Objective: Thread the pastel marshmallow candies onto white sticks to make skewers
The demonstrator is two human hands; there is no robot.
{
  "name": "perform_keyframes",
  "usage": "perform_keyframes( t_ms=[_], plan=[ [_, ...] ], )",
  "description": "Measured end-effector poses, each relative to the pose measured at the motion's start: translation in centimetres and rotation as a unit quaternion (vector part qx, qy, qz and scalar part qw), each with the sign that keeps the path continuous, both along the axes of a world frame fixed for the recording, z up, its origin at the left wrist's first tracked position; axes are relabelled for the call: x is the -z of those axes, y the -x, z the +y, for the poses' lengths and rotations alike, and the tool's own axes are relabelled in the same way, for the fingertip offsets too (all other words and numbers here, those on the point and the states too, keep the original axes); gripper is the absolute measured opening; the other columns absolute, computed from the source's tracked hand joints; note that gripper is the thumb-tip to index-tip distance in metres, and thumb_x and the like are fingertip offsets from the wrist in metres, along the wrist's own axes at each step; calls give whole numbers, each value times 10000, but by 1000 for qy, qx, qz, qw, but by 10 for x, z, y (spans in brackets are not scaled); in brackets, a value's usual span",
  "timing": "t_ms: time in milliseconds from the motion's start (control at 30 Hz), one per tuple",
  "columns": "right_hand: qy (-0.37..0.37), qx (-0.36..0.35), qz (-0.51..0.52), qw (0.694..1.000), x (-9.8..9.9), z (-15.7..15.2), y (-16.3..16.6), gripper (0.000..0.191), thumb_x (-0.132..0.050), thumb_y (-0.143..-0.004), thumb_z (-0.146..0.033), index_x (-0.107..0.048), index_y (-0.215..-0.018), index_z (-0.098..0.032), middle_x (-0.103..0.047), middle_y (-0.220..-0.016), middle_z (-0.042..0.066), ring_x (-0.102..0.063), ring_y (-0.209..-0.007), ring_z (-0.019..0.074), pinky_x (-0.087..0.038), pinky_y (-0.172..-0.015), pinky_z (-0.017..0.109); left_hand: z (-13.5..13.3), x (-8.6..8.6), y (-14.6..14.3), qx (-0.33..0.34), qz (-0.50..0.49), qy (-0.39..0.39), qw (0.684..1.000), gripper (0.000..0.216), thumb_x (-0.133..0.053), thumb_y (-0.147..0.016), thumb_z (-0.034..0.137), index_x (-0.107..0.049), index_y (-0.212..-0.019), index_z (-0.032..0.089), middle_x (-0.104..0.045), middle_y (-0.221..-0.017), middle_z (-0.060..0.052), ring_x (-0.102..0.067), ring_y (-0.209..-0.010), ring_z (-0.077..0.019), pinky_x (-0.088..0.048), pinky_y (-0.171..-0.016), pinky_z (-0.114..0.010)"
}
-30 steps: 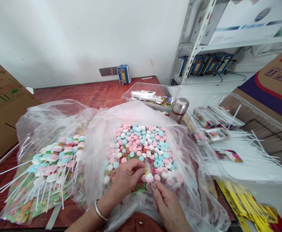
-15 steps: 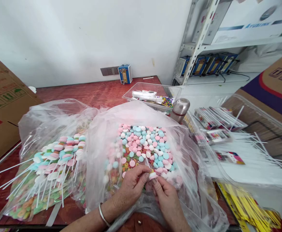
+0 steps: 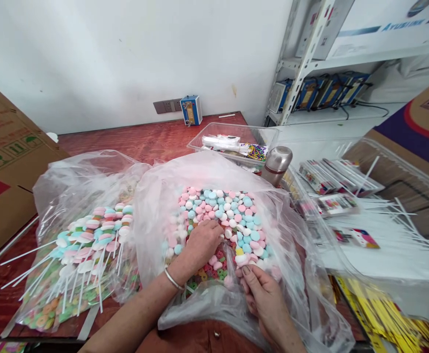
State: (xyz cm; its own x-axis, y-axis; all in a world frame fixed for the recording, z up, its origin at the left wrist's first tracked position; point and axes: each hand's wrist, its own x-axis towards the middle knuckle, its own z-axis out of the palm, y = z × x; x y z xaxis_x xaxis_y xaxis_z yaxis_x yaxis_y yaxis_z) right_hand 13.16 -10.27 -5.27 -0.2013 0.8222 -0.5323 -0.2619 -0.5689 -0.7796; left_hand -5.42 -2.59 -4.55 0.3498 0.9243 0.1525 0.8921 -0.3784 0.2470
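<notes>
In the head view my left hand point(image 3: 205, 242) reaches down into a heap of round pastel candies point(image 3: 220, 201) in pink, white and light blue. Its fingers are bent, and their tips are hidden among the sweets. My right hand point(image 3: 260, 289) pinches a pink and white round candy point(image 3: 242, 260) between thumb and forefinger. A small yellow piece point(image 3: 239, 251) is at its upper edge. Red and green gummy rings point(image 3: 203, 274) lie at the near side of the heap. Everything rests on a crumpled clear plastic bag point(image 3: 185, 171).
Left of the heap, candies on white sticks point(image 3: 89, 240) lie over a bag of gummy rings point(image 3: 47, 314). A steel flask point(image 3: 277, 162) and a clear tub point(image 3: 203, 132) stand behind. White sticks point(image 3: 394, 235) fill a bin at right. A carton point(image 3: 9, 162) borders the left side.
My hands have moved apart. The left one has gone forward and left into the candy heap, while the right one stays near its place with the candy. The view has shifted slightly.
</notes>
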Motion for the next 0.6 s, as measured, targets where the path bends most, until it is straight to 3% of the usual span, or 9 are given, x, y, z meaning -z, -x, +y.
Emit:
perform_keyframes(
  t_ms=[100, 333, 600],
  plan=[
    [-1, 1, 4, 1000, 0, 0, -2, 467, -720, -714, -623, -582, -751, -178, -405, -575, -94, -210, -402, 12, -77, -368, 160, -2, -2, -2, -25, -5, 4, 1000, 64, -573, -888, 150, -620, -856, 178, -648, -896, -53, -596, -876, -226, -472, -755, -337],
    [7, -11, -9, 1000, 3, 3, -3, 496, -720, -685, -652, -573, -742, -182, -387, -556, -102, -219, -393, 14, -107, -359, 161, -4, -5, -11, -115, -175, -17, 978, 105, -562, -860, 95, -554, -804, 184, -591, -778, 9, -550, -730, -155, -428, -683, -273],
    [9, -2, -1, 1000, 6, 2, -5, 520, -722, -683, -670, -579, -766, -178, -397, -566, -102, -235, -405, 11, -113, -365, 151, -8, 2, -29, -59, -141, 11, 988, 202, -517, -884, 72, -572, -1032, 198, -569, -1005, -45, -572, -914, -199, -496, -786, -322]
  ],
)
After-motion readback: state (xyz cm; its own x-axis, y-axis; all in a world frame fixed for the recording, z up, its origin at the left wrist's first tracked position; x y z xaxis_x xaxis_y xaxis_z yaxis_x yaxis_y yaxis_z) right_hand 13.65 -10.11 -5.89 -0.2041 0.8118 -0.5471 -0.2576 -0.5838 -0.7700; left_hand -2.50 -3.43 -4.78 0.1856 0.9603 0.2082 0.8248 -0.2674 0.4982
